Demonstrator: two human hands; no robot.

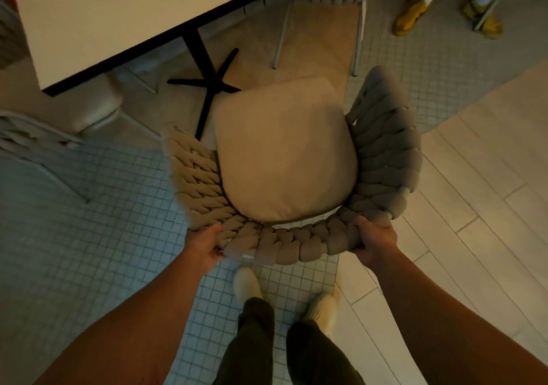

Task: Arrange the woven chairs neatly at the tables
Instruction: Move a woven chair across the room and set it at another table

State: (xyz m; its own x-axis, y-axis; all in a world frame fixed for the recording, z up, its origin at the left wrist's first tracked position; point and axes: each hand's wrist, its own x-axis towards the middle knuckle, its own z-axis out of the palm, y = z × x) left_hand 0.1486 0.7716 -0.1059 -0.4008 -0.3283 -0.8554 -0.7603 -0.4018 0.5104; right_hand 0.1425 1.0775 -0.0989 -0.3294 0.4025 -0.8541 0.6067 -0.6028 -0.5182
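Firmly, left hand [204, 246] and right hand [374, 243] grip woven chair's [284, 159] backrest.

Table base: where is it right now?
Head view, upper centre: the table base stands on the floor just beyond the chair, left of its front, under the table.

both forearms [133, 310] were bare; the person wore loose dark olive trousers [314, 355] and pale cream shoes [246, 284].
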